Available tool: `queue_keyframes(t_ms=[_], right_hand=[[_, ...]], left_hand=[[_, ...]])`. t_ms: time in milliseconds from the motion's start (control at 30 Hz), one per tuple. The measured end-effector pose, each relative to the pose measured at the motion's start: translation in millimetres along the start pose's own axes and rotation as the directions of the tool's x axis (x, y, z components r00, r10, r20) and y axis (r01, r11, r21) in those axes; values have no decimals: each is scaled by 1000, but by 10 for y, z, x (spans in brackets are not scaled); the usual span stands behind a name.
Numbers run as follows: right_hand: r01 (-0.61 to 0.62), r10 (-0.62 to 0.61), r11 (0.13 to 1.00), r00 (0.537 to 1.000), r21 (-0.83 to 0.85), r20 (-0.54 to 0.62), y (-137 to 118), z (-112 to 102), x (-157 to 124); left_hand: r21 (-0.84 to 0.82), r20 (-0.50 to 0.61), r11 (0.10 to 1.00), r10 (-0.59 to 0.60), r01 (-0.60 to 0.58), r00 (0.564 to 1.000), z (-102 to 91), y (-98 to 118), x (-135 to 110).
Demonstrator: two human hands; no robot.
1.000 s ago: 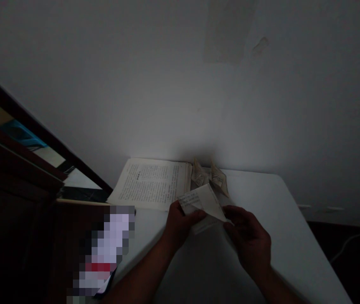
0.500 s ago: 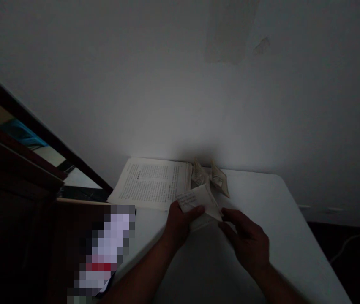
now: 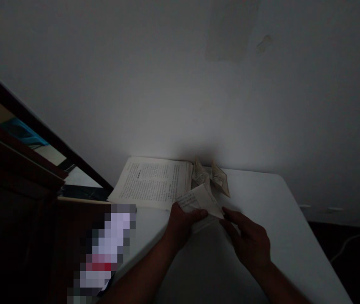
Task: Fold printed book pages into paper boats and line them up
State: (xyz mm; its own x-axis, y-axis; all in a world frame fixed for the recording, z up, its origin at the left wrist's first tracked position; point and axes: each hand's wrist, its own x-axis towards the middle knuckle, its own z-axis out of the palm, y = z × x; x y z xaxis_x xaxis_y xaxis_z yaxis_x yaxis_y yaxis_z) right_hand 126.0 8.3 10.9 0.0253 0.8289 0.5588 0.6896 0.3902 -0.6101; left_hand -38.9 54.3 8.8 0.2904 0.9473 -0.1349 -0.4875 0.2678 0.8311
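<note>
A folded piece of printed paper (image 3: 200,200) is held just above the white table (image 3: 281,228). My left hand (image 3: 180,223) pinches its left edge, thumb on top. My right hand (image 3: 249,242) pinches the paper's right corner with its fingertips. Behind the paper, two finished folded paper figures (image 3: 211,177) stand against the wall. An open book (image 3: 153,181) of printed text lies flat to their left.
The room is dim. Dark wooden furniture (image 3: 21,202) with a slanting rail fills the left side. A blurred-out object (image 3: 105,249) sits at the table's left edge. A plain wall rises behind the table, and dark floor with a cable (image 3: 351,240) shows at right.
My right hand has slid a little left and lower along the paper's right corner, its fingers straighter. The paper has tipped slightly. The left hand has barely moved.
</note>
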Motion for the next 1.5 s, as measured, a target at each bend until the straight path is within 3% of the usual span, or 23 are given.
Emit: queue_keyframes(t_ms=[367,700,900,1067,1233,1400,1500], right_hand=[[-245,235,960,968,136,88,-32,-15,17],[-553,504,767,833,324,228,-45,25,14],[-579,516,734,815,355,263,-48,20,12],[-523,438,801,843,290,312,-59,7,40],[-485,394,844,850,229,350,-89,-23,68],[-508,420,828,843,238,338,-75,-25,42],[-547,443,789,823,280,356,-76,-6,34]], left_hand=[[24,13,1000,3,-4,1000,-18,-31,10],[166,-102,985,-23,39,995,-30,-28,-8],[222,-159,974,2,34,987,-32,-27,0],[286,-200,957,3,55,980,-13,-9,-6],[284,-162,956,-26,72,986,5,-7,-23],[288,-57,957,-10,26,998,33,24,-32],[316,-76,948,-24,47,997,46,43,-33]])
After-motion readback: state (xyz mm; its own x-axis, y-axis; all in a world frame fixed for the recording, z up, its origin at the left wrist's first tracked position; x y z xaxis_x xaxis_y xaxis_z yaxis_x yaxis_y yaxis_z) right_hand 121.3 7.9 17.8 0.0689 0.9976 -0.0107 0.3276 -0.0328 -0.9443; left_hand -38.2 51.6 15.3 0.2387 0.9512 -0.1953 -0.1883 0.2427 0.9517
